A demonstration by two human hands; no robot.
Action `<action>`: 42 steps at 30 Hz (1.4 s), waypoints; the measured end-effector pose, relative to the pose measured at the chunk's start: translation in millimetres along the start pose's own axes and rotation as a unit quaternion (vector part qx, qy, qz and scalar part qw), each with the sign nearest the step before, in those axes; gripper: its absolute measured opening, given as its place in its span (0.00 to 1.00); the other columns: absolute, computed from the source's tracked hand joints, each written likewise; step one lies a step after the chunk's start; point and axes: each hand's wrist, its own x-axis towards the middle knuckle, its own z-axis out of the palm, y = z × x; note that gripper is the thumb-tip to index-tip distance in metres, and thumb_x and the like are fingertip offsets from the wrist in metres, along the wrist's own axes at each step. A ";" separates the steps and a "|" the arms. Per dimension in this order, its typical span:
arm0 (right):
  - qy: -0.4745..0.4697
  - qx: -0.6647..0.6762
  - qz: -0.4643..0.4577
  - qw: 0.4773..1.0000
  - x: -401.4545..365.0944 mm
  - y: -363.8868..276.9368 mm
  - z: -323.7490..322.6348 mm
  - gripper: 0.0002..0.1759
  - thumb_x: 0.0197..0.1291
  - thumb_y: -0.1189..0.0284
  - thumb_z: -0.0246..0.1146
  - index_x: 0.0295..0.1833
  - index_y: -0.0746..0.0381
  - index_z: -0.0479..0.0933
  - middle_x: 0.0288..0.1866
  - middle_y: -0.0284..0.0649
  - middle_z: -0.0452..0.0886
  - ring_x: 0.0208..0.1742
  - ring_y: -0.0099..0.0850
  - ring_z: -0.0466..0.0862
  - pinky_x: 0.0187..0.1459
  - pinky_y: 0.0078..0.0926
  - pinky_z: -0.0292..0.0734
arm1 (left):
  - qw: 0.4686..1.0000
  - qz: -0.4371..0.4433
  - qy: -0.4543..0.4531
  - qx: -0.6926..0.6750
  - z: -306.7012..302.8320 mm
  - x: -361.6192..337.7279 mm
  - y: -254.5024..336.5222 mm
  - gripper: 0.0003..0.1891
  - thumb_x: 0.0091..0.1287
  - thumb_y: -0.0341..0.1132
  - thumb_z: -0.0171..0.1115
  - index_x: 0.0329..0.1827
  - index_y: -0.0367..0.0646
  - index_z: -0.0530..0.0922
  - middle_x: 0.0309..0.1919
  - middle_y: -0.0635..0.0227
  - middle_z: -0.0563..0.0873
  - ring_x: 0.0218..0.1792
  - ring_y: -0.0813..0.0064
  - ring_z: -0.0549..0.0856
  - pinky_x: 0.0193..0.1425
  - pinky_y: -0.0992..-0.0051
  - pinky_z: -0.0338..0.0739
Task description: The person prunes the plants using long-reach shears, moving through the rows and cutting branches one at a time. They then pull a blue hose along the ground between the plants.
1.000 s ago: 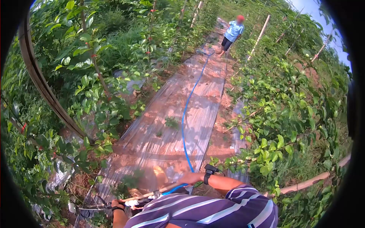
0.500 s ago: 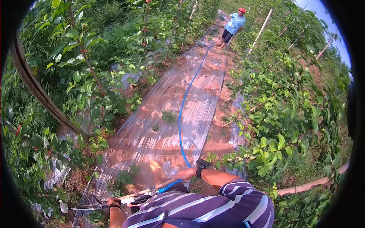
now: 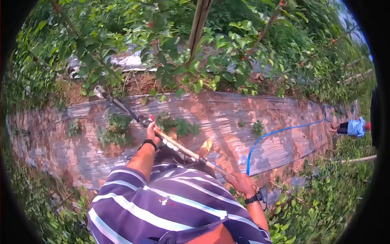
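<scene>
Where the frame's left part shows red soil under a silvery plastic sheet [image 3: 81, 150], the head of a long spray lance [image 3: 183, 151] sits at the upper left, its pale nozzle end [image 3: 98, 90] lying over the edge of the sheet, just below the leafy bushes [image 3: 122, 44]. From there the lance runs down and to the right, over a patch of low weeds [image 3: 115, 126] growing through the sheet. The left hand [image 3: 152, 131], with a black band on its wrist, grips the lance left of centre, just behind a dark fitting with a red tip [image 3: 148, 119]; its fingers are curled tight around the shaft. Below it, the person's purple and white striped shirt [image 3: 170, 203] fills the bottom centre. At the top centre a bamboo stake [image 3: 199, 20] stands among the leaves. Further right, the right hand [image 3: 243, 183], with a black watch [image 3: 256, 198] on its wrist, closes around the rear end of the lance at the lower right of centre, fingers wrapped around it. A blue hose [image 3: 260, 138] rises beside that hand, arcs up and trails off to the right across the sheet. At the far right edge another person in a light blue top [image 3: 356, 127] stands by the sheet, well apart from the hands, with green plants [image 3: 317, 203] below.
</scene>
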 end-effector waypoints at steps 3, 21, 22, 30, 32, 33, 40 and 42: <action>-0.010 -0.043 -0.033 0.998 -1.3 -37.8 2.5 0.21 0.61 0.54 0.65 0.35 0.65 0.80 0.25 0.55 0.78 0.28 0.54 0.81 0.29 0.44 0.71 | 0.999 -0.018 -0.020 -0.038 -7.3 9.0 13.3 0.10 0.64 0.43 0.62 0.30 0.50 0.73 0.16 0.76 0.73 0.20 0.76 0.75 0.27 0.71 0.72; -0.016 -0.109 0.074 0.991 -18.5 -90.9 -0.2 0.32 0.60 0.36 0.55 0.36 0.57 0.80 0.34 0.49 0.84 0.40 0.53 0.83 0.38 0.48 0.74 | 0.992 -0.122 -0.015 0.038 -12.5 21.4 44.9 0.15 0.63 0.44 0.62 0.29 0.46 0.68 0.21 0.65 0.72 0.25 0.63 0.77 0.36 0.62 0.78; 0.002 -0.103 0.082 0.991 -18.7 -90.0 -2.0 0.32 0.60 0.36 0.55 0.36 0.57 0.80 0.34 0.49 0.84 0.40 0.53 0.83 0.38 0.48 0.74 | 0.993 -0.103 -0.011 0.060 -7.8 16.8 43.2 0.15 0.63 0.44 0.62 0.33 0.44 0.68 0.24 0.63 0.73 0.27 0.61 0.77 0.37 0.60 0.79; 0.129 -0.121 -0.085 0.981 -3.9 -44.9 -1.6 0.27 0.65 0.45 0.55 0.40 0.59 0.82 0.32 0.51 0.83 0.36 0.53 0.83 0.38 0.49 0.76 | 0.984 -0.097 -0.086 0.123 -28.2 71.9 36.1 0.07 0.66 0.40 0.57 0.38 0.49 0.70 0.29 0.67 0.76 0.34 0.67 0.80 0.42 0.65 0.78; 0.116 -0.107 -0.105 0.982 -0.2 -36.9 -3.0 0.23 0.64 0.50 0.57 0.44 0.59 0.82 0.34 0.52 0.83 0.38 0.54 0.83 0.39 0.49 0.76 | 0.958 -0.215 -0.144 0.125 -41.6 93.3 53.8 0.06 0.67 0.39 0.56 0.39 0.49 0.71 0.32 0.68 0.77 0.37 0.67 0.80 0.47 0.66 0.77; 0.121 -0.092 -0.114 0.982 3.4 -30.7 -2.2 0.20 0.63 0.53 0.59 0.47 0.58 0.83 0.37 0.53 0.84 0.40 0.54 0.83 0.41 0.49 0.76 | 0.960 -0.162 -0.106 0.200 -26.3 83.0 48.0 0.06 0.69 0.40 0.54 0.38 0.49 0.71 0.32 0.69 0.77 0.38 0.68 0.81 0.48 0.64 0.78; 0.053 -0.103 -0.105 0.988 22.6 -6.1 -21.1 0.15 0.61 0.61 0.58 0.42 0.60 0.81 0.35 0.53 0.83 0.38 0.53 0.83 0.37 0.47 0.77 | 0.901 -0.113 -0.117 0.402 19.1 17.8 22.9 0.09 0.67 0.43 0.53 0.37 0.48 0.68 0.26 0.68 0.70 0.24 0.70 0.73 0.37 0.63 0.78; 0.045 -0.097 -0.092 0.990 29.1 2.3 -20.6 0.14 0.60 0.61 0.59 0.39 0.61 0.81 0.34 0.53 0.83 0.37 0.53 0.83 0.37 0.48 0.77 | 0.909 -0.102 -0.092 0.394 31.4 -2.9 11.8 0.09 0.65 0.42 0.54 0.38 0.48 0.69 0.28 0.67 0.73 0.27 0.69 0.75 0.38 0.64 0.78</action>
